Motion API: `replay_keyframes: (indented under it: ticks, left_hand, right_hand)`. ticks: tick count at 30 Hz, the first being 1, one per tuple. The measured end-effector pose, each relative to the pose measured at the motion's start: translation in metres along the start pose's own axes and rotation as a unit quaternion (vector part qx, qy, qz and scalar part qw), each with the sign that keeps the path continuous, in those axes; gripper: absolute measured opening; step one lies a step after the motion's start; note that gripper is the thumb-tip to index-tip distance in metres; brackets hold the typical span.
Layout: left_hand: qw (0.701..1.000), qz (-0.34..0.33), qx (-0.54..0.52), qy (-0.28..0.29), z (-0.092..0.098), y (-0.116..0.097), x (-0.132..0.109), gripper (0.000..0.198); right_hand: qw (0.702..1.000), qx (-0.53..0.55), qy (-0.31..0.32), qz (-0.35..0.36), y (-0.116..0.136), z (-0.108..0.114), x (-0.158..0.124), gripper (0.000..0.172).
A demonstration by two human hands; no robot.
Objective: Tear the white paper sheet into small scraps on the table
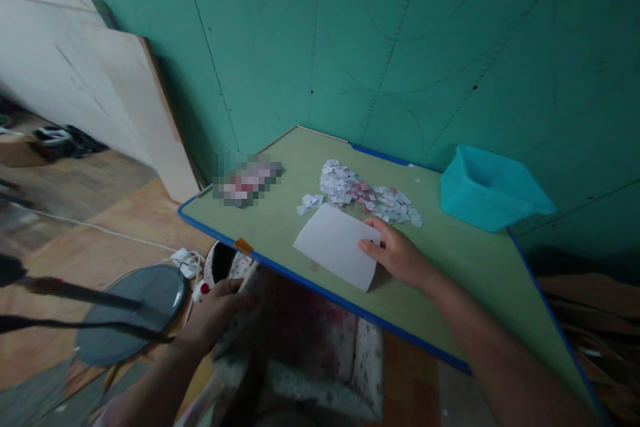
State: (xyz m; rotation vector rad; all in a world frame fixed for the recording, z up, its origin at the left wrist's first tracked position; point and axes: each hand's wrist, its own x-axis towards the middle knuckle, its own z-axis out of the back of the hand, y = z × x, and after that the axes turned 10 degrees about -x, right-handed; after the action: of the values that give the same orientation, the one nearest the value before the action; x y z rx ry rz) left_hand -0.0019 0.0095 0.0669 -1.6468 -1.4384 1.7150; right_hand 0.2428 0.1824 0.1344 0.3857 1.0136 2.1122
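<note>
My right hand pinches the right edge of a white sheet of paper, thumb on top. The sheet bows slightly and is tilted over the front part of the green table. Just behind it lies a pile of small torn paper pieces, some of them reddish. Below the table's front edge, my left hand is closed at the upper left corner of a white, stained container with dark and reddish marks inside. Part of that container is hidden under the table.
A turquoise plastic bin stands at the table's back right, against the green wall. A blurred-out pinkish item lies at the left end. On the floor are a grey round stool, a white cable and a white power strip.
</note>
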Motion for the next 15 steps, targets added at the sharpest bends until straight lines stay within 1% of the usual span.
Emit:
replay_keyframes:
  ticks: [3,4,10,12,15]
  left_hand:
    - [0.999,-0.018,-0.014,0.042,0.0,0.002,0.004,0.016]
    - [0.999,-0.019,-0.019,0.044,-0.001,0.002,0.005,0.016]
    - [1.0,-0.014,-0.01,-0.009,-0.012,-0.005,0.004,0.014]
    - [1.0,-0.015,-0.009,-0.012,-0.014,-0.005,0.005,0.012]
    - [1.0,-0.013,-0.002,-0.001,-0.017,-0.005,0.008,0.01]
  right_hand:
    - [1.0,-0.007,0.015,0.005,0.003,-0.001,-0.002,0.025]
    - [1.0,-0.007,0.019,0.006,0.003,-0.001,-0.002,0.024]
    - [1.0,-0.001,0.03,0.007,0.006,-0.002,-0.002,0.022]
    - [0.999,0.005,0.038,0.007,0.008,-0.003,-0.003,0.022]
    - [0.999,0.015,0.051,0.009,0.01,-0.003,-0.004,0.022]
